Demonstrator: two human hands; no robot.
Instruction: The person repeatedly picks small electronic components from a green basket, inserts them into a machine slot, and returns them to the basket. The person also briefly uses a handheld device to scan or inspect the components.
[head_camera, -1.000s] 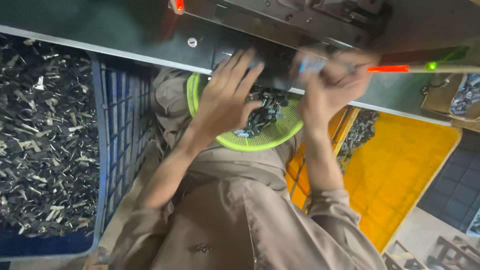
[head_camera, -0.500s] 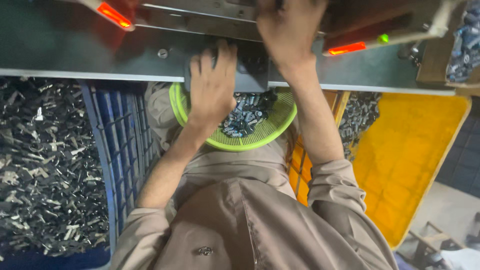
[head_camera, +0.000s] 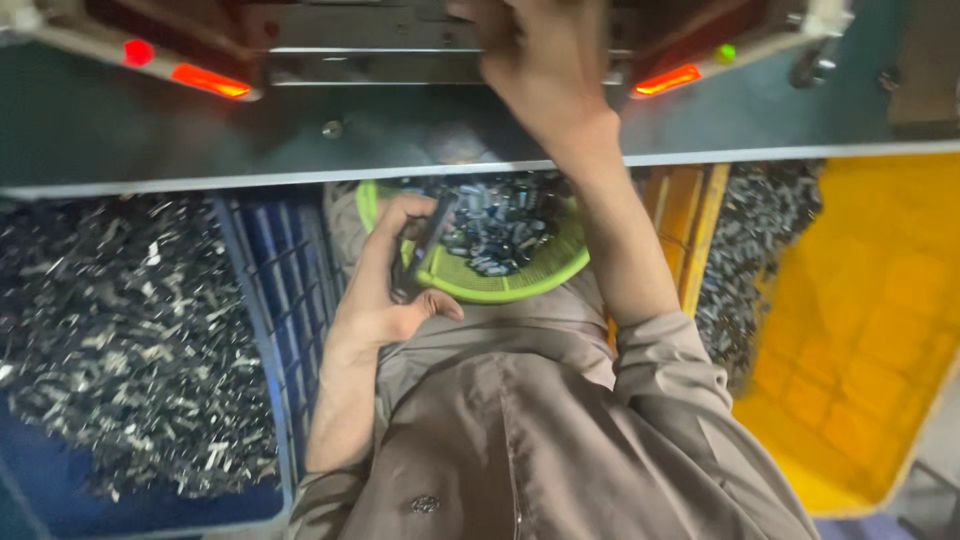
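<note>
Your left hand (head_camera: 385, 280) pinching a thin dark metal strip (head_camera: 425, 245) over the round green plastic basket (head_camera: 520, 280) of small metal parts, your right hand (head_camera: 535, 60) up at the grey machine (head_camera: 200, 120), grip unclear, possibly closed.

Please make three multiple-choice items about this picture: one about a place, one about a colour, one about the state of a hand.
1. Where does the green basket of small metal parts sit?
A. On the person's lap, below the machine table
B. Inside the yellow crate
C. On top of the machine

2. What colour is the crate of metal scraps on the person's left?
A. Yellow
B. Blue
C. Red

3. What is the left hand doing?
A. Lying flat and empty on the table
B. Gripping the yellow crate's rim
C. Holding a dark metal piece at the basket

Answers: 1 A, the basket rests against the shirt under the table's edge. 2 B, its ribbed wall is blue; the yellow crate is on the right. 3 C, the fingers close round the piece, while the right hand reaches up into the machine.
</note>
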